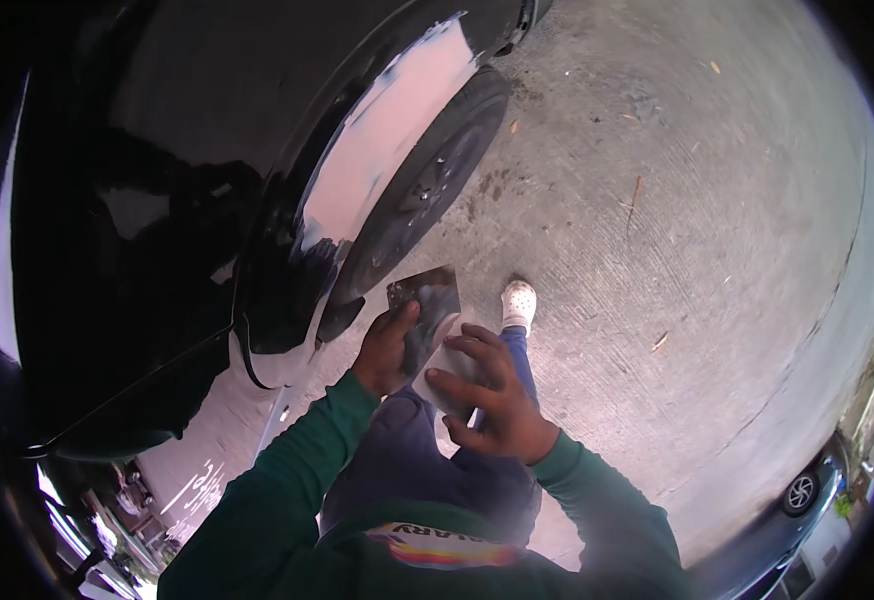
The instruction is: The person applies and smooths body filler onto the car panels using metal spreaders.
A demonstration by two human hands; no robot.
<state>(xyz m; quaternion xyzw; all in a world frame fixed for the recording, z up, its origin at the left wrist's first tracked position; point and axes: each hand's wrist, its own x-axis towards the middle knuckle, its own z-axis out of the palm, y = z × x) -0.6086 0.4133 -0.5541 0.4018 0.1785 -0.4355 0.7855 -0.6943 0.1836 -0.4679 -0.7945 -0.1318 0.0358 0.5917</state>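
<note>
My left hand [385,352] is closed on the edge of a dark, flat rectangular plate [425,292], its thumb lying over the near side. My right hand [495,398] has its fingers bent over a pale flat piece, which looks like a putty spreader [444,385], against the plate's near end. A smear of pale paste [447,325] shows between the two. Ahead and to the left, pinkish-white body filler [382,135] covers the wheel arch of a black car [157,130]. Both hands are apart from the car.
The car's tyre [432,185] is just beyond my hands. Rough concrete floor [677,250] with scattered leaves stretches to the right. My foot in a white clog [519,304] stands on it. Another car [777,530] is parked at the lower right.
</note>
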